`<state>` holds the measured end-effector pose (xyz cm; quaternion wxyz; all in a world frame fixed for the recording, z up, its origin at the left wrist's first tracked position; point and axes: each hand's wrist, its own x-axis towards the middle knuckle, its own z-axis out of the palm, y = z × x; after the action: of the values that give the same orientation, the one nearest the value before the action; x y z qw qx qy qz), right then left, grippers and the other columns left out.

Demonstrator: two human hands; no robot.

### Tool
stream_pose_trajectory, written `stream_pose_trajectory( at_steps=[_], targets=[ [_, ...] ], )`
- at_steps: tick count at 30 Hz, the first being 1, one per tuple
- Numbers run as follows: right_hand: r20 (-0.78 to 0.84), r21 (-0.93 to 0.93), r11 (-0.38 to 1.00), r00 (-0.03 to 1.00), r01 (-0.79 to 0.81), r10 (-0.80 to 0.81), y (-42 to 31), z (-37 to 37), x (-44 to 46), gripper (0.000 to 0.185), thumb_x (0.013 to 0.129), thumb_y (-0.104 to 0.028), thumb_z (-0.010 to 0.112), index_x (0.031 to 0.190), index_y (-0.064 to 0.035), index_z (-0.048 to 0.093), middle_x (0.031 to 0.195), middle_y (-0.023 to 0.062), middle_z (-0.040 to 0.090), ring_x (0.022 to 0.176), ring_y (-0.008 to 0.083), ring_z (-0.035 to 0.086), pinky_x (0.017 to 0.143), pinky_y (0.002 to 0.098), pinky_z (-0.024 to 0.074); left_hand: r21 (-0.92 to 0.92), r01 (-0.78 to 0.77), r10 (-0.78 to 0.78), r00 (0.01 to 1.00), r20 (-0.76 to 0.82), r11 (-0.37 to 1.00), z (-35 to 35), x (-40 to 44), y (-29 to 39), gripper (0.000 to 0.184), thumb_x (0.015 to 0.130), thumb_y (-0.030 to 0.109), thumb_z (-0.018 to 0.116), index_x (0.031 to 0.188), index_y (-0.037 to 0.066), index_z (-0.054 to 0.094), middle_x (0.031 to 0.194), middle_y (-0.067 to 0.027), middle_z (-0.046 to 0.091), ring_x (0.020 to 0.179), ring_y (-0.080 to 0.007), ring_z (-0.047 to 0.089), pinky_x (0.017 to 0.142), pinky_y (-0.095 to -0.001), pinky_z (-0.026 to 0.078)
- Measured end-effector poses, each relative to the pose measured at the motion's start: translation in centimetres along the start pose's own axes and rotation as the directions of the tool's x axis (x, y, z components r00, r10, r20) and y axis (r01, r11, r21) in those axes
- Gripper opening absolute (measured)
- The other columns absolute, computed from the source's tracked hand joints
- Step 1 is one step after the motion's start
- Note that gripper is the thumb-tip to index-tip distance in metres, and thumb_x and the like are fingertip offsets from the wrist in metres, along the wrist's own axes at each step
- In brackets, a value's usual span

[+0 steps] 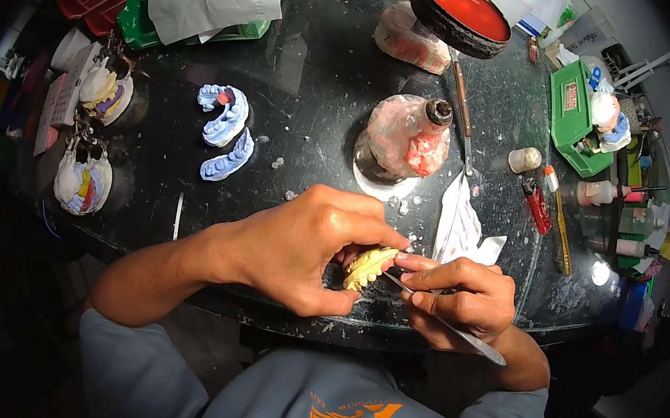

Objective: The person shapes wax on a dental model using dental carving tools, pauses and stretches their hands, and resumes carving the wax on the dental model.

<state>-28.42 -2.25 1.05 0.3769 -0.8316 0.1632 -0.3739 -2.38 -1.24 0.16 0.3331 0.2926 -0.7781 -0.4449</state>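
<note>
Near the table's front edge, my left hand (311, 251) is closed around a yellow dental cast (370, 267), thumb on its lower end and fingers behind and above it. A row of moulded teeth shows along the cast's lower side. In my right hand (463, 298) is a slim metal wax carver (464, 333), pinched between thumb and fingers. Its thin tip meets the cast's right end, where a small reddish patch shows; whether it touches cannot be made out. An outstretched right finger reaches to the cast's right end. Beyond my hands stands a wax-smeared burner (406, 139).
Blue dental casts (227, 118) lie left of centre, and hinged articulators (88, 177) stand farther left. A white cloth (463, 221), a wax knife (462, 100), a red lighter (537, 206) and a brush (559, 222) lie right. Green bins (567, 102) and a round red wax tin (462, 16) are farther back.
</note>
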Motion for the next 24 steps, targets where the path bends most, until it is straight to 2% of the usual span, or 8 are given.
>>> stream_pose_trajectory(
  at_steps=[14, 17, 24],
  targets=[
    [0.029, 0.004, 1.0, 1.0, -0.001, 0.001, -0.04, -0.38, 0.04, 0.019, 0.073, 0.007, 0.084, 0.086, 0.0003, 0.073, 0.091, 0.0155, 0.075, 0.087, 0.0309, 0.08, 0.076, 0.0374, 0.0689, 0.005, -0.024, 0.024, 1.0, 0.012, 1.0, -0.08, 0.05, -0.08, 0.059, 0.066, 0.01, 0.08, 0.124, -0.001, 0.072, 0.089, -0.0108, 0.065, 0.069, -0.0204, 0.065, 0.064, -0.0317, 0.054],
    [-0.022, -0.008, 1.0, 1.0, 0.015, -0.015, 0.33, -0.1, -0.35, 0.019, 0.073, 0.007, 0.084, 0.087, 0.0005, 0.073, 0.091, 0.0158, 0.075, 0.087, 0.0311, 0.08, 0.077, 0.0376, 0.0688, 0.0, -0.038, 0.038, 0.999, -0.001, 0.999, 0.02, 0.05, -0.19, 0.059, 0.066, 0.01, 0.08, 0.123, -0.002, 0.072, 0.089, -0.0111, 0.065, 0.069, -0.0205, 0.065, 0.064, -0.0317, 0.054],
    [0.031, -0.003, 1.0, 0.999, -0.009, 0.009, -0.24, -0.55, 0.12, 0.018, 0.074, 0.008, 0.083, 0.086, -0.0004, 0.071, 0.089, 0.014, 0.074, 0.087, 0.0308, 0.08, 0.076, 0.0364, 0.0688, -0.015, -0.015, 0.015, 1.0, -0.003, 1.0, 0.0, 0.08, 0.0, 0.057, 0.066, 0.008, 0.081, 0.122, -0.001, 0.072, 0.09, -0.0112, 0.066, 0.07, -0.0206, 0.065, 0.064, -0.0318, 0.054]
  ],
)
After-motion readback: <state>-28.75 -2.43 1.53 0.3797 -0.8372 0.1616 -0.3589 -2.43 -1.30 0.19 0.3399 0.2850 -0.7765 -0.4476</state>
